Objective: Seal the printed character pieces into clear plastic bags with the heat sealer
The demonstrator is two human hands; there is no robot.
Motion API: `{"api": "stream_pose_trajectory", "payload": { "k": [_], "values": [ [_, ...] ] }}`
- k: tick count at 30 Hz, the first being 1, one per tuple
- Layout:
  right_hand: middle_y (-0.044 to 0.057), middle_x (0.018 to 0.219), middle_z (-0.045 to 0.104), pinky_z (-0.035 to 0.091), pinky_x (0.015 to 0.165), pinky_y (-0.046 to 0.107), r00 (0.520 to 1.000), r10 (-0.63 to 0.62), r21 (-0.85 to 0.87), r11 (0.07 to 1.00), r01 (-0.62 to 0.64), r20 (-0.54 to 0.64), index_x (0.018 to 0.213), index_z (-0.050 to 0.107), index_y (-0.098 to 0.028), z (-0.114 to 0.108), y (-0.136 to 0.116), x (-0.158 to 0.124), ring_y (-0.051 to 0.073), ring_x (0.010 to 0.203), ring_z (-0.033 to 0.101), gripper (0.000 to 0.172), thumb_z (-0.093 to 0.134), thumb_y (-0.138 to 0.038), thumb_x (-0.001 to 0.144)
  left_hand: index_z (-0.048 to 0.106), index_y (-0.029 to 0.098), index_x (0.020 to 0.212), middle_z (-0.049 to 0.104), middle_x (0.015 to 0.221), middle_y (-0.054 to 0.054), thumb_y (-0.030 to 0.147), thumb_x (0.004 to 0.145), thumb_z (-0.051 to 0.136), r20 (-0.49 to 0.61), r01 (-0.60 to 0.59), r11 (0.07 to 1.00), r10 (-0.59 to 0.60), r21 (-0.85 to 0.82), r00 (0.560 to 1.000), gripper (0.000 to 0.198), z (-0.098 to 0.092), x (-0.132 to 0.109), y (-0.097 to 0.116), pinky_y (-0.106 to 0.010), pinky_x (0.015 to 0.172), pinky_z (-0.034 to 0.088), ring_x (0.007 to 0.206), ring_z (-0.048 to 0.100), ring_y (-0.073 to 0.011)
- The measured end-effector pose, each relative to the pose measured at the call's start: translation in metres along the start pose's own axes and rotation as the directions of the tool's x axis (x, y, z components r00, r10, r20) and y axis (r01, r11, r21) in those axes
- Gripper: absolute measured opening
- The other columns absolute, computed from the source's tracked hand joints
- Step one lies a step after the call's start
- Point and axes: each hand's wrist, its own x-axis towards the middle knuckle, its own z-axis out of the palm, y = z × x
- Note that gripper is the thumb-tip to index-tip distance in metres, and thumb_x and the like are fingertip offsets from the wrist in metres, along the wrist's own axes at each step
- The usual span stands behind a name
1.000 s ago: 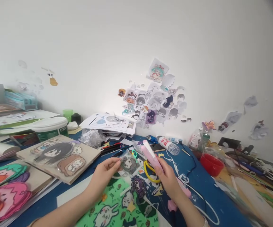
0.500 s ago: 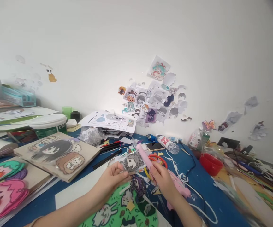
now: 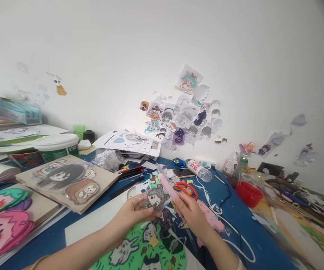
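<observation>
My left hand [image 3: 135,212] pinches a small cut-out of a grey-haired cartoon figure [image 3: 155,198] just above the desk. My right hand [image 3: 191,213] is closed round a pink stick-shaped tool [image 3: 167,189], whose tip lies against the cut-out's right edge. Below both hands lies a green sheet with cartoon animals [image 3: 142,249], with a purple-haired cut-out [image 3: 166,219] just under the held one. Red-handled scissors [image 3: 185,188] lie beyond my right hand.
A wooden board with painted characters [image 3: 69,182] lies to the left, with a green tub [image 3: 57,147] behind it. A phone [image 3: 182,173], a plastic bottle [image 3: 198,169], a red bowl [image 3: 248,194] and a white cord [image 3: 235,234] are to the right. Stickers [image 3: 178,120] cover the wall.
My hands have come closer together and lower. The pink tool has tipped down from pointing up to lying against the cut-out, which has been turned to face me.
</observation>
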Motion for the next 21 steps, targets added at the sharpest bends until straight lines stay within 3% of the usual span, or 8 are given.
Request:
{"api": "stream_pose_trajectory", "payload": {
  "k": [3, 7, 11, 16, 21],
  "values": [
    [-0.007, 0.050, 0.037, 0.024, 0.039, 0.020, 0.999, 0.022, 0.044, 0.999, -0.024, 0.046, 0.070, 0.044, -0.019, -0.0019, -0.0010, -0.0013, 0.007, 0.039, 0.032, 0.039, 0.038, -0.053, 0.089, 0.064, 0.018, 0.099, 0.071, 0.103, -0.009, 0.039, 0.068, 0.074, 0.049, 0.000, 1.000, 0.000, -0.012, 0.999, 0.039, 0.0029, -0.0045, 0.0055, -0.034, 0.084, 0.050, 0.089, 0.068, -0.0249],
    [-0.008, 0.048, 0.036, 0.023, 0.037, 0.020, 0.996, 0.043, 0.077, 0.996, -0.049, 0.081, 0.074, 0.047, -0.019, -0.0025, -0.0003, -0.0022, 0.006, 0.037, 0.031, 0.040, 0.038, -0.055, 0.088, 0.065, 0.016, 0.097, 0.074, 0.086, -0.007, 0.038, 0.070, 0.073, 0.097, -0.008, 1.000, 0.009, -0.006, 0.995, 0.035, 0.0037, -0.0066, 0.0073, -0.033, 0.082, 0.051, 0.085, 0.069, -0.0233],
    [-0.008, 0.050, 0.035, 0.022, 0.038, 0.020, 1.000, 0.022, 0.060, 0.998, -0.023, 0.011, 0.069, 0.046, -0.019, 0.0016, 0.0030, -0.0002, 0.006, 0.039, 0.031, 0.040, 0.042, -0.055, 0.087, 0.066, 0.016, 0.093, 0.074, 0.085, -0.006, 0.037, 0.069, 0.074, 0.069, -0.004, 1.000, 0.005, -0.016, 0.998, 0.033, 0.0003, -0.0028, 0.0040, -0.028, 0.078, 0.052, 0.081, 0.069, -0.0200],
    [-0.002, 0.062, 0.050, 0.032, 0.046, 0.023, 0.998, -0.013, 0.068, 0.998, 0.016, -0.055, 0.076, 0.051, -0.017, 0.0017, 0.0047, 0.0020, 0.008, 0.045, 0.040, 0.045, 0.034, -0.057, 0.089, 0.065, 0.015, 0.097, 0.074, 0.087, -0.008, 0.037, 0.069, 0.074, 0.048, 0.015, 1.000, -0.015, 0.006, 0.999, 0.036, -0.0038, 0.0010, 0.0032, -0.026, 0.076, 0.053, 0.080, 0.069, -0.0189],
    [0.003, 0.077, 0.059, 0.039, 0.058, 0.027, 0.999, -0.046, 0.051, 0.998, 0.045, 0.001, 0.092, 0.055, -0.016, -0.0006, -0.0007, -0.0007, 0.012, 0.055, 0.046, 0.045, 0.031, -0.055, 0.090, 0.065, 0.013, 0.094, 0.074, 0.081, -0.008, 0.039, 0.068, 0.074, 0.051, 0.021, 0.999, -0.023, 0.038, 0.998, 0.037, -0.0032, -0.0002, 0.0032, -0.026, 0.073, 0.053, 0.076, 0.069, -0.0194]
  ]
}}
